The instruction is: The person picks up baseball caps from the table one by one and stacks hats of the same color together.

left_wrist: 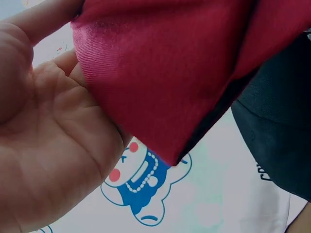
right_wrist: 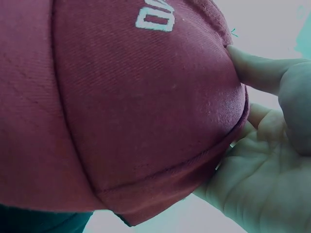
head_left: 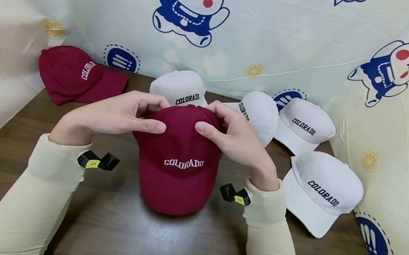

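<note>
A maroon baseball cap (head_left: pixel 178 183) with white COLORADO lettering is held up in the middle of the head view, its brim pointing down toward the person. My left hand (head_left: pixel 123 113) grips the crown on its left side, thumb in front and fingers behind. On the other side, my right hand (head_left: pixel 238 137) holds the crown the same way, the thumb pressing beside the centre seam. The left wrist view shows the cap's side fabric (left_wrist: pixel 160 73) and lower edge near the palm. In the right wrist view, the crown (right_wrist: pixel 146 107) bulges between thumb and fingers, whose tips are hidden behind it.
Another maroon cap (head_left: pixel 69 74) lies at the back left of the wooden table (head_left: pixel 104 225). White COLORADO caps stand at the back and right, among them one behind the hands (head_left: pixel 179 85) and one near the right edge (head_left: pixel 323 192). A printed cloth (head_left: pixel 259 33) walls the table in.
</note>
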Available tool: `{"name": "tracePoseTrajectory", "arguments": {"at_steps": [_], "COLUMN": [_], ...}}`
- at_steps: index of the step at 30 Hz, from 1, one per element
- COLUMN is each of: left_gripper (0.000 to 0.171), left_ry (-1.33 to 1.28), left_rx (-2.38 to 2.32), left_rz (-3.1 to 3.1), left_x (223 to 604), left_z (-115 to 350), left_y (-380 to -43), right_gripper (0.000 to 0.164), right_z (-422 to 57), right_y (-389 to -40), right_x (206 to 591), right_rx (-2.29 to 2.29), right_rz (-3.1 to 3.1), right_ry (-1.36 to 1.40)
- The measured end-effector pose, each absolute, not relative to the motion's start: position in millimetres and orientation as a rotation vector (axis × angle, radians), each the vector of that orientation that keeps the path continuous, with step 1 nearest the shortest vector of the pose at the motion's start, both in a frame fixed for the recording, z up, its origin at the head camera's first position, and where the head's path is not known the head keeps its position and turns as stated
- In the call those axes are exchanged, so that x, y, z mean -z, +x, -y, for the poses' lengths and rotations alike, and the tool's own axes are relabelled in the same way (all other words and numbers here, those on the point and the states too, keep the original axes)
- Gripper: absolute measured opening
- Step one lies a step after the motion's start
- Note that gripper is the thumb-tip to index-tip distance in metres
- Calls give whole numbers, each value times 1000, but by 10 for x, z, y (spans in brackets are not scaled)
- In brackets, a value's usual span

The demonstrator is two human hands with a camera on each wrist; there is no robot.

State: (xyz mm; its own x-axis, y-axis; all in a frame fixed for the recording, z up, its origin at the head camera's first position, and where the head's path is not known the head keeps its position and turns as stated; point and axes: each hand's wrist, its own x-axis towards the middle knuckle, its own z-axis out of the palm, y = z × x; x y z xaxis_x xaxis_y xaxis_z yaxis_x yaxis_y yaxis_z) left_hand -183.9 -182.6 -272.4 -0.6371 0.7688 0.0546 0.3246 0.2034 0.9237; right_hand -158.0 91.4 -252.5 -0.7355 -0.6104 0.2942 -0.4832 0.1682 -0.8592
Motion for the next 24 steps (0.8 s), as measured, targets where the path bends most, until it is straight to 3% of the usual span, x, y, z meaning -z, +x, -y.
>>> {"name": "tracePoseTrajectory", "arguments": {"at_steps": [6,18,24], "left_gripper": [12,11,12], "left_ry": [1003,992,967], "left_rx": [-1453,-1460,-1374], "left_rz": [-2074,-2197,-2289], "left_x": [2711,2638,2620], "left_z": [1878,2205,2430], "left_y": [-1831,-1869,-1869], "right_gripper": [7,28,27], "right_z": [-912,-854,-661], "right_y": [-1581,-1609,-1573], "right_x": [2537,2589,2626], "right_rx": [1591,1564,1599], "right_rz": [-2301,-2275,-2275], "right_ry": [-1100,-1208,-1228]}}
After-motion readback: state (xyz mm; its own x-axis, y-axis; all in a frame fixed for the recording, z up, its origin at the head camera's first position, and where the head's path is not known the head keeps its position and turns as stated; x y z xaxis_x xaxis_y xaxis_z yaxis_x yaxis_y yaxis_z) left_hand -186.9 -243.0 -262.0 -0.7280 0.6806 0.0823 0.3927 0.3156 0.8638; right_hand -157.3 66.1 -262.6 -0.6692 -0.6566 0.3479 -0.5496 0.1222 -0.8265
